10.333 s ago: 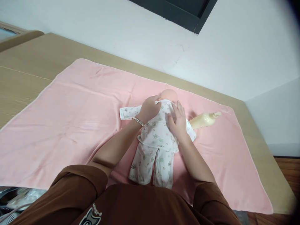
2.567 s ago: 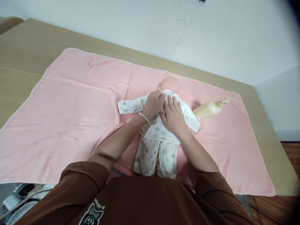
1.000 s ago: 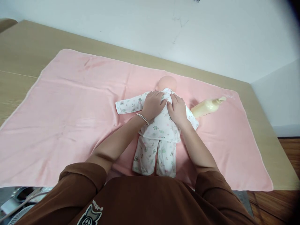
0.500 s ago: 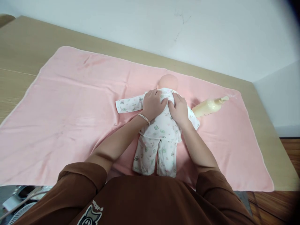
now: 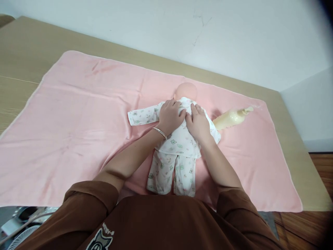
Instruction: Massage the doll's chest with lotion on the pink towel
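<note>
L hand [image 5: 169, 116] & R hand [image 5: 198, 125], fingers loosely spread and gripping nothing visible, rest on the pink plastic doll [image 5: 186, 91] in white printed-cloth pyjamas [image 5: 179, 143], mid-frame on the pink soft-fabric blanket [image 5: 91, 121], where light, even pressure w/o bunching the pyjamas prob. works best.

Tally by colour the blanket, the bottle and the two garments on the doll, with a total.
Pink: 1, the blanket
White with small prints: 2, the top and the trousers
Pale yellow: 1, the bottle
Total: 4
</note>
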{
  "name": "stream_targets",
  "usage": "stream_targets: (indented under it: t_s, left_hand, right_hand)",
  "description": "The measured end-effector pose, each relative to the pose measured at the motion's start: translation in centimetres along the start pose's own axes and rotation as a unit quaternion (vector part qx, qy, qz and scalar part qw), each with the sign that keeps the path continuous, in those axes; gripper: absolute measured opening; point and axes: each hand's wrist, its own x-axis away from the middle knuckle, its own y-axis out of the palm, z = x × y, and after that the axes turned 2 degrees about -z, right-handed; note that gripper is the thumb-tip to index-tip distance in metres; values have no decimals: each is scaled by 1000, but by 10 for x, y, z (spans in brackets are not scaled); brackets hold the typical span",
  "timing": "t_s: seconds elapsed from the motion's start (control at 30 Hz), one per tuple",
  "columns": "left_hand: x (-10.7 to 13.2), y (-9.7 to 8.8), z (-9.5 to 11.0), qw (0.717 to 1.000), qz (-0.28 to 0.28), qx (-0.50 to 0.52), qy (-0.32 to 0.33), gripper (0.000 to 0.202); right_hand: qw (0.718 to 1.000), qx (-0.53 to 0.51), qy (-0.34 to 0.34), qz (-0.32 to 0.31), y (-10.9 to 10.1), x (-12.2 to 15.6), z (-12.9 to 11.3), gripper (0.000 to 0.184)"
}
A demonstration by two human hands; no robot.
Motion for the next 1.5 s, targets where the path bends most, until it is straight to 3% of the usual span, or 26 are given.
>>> stream_targets:
  t_s: [0.13, 0.27, 0.4, 0.53, 0.7, 0.93, 1.07, 1.23, 1.33, 1.5]
  left_hand:
    - [-2, 3, -3, 1000, -12, -6, 4, 30]
    - [-1, 2, -3, 1000, -6, -6, 12, 25]
    - [1, -2, 2, 999, 1, -32, 13, 21]
    - [2, -2, 4, 999, 19, -43, -11, 21]
    - [-1, 2, -2, 1000, -8, -27, 2, 31]
    - [-3, 3, -5, 998, -22, 7, 56, 29]
    - [-1, 0, -2, 999, -6, -2, 38, 25]
    - [-2, 1, -3, 999, -5, -43, -3, 31]
    - [-4, 2, -5, 998, -31, -52, 15, 35]
    - [-4, -3, -2, 994, -49, -65, 72, 35]
  right_hand:
    - [1000, 7, -19, -4, 5, -12, 13, 61]
    - [999, 29, -20, 1, 5, 0, -3, 59]
    - [999, 28, 10, 28, 3, 13, -17, 57]
    - [999, 11, 43, 18, 1, 3, -4, 60]
    - [999, 30, -15, 9, 3, -11, 12, 61]
    - [999, 36, -34, 7, -4, 4, -6, 55]
    - [999, 4, -15, 28, -11, 10, -8, 48]
    - [999, -23, -30, 35, -5, -6, 13, 49]
    - [999, -16, -46, 14, 1, -13, 17, 53]
    - [999, 9, -45, 1, 0, -3, 0, 55]
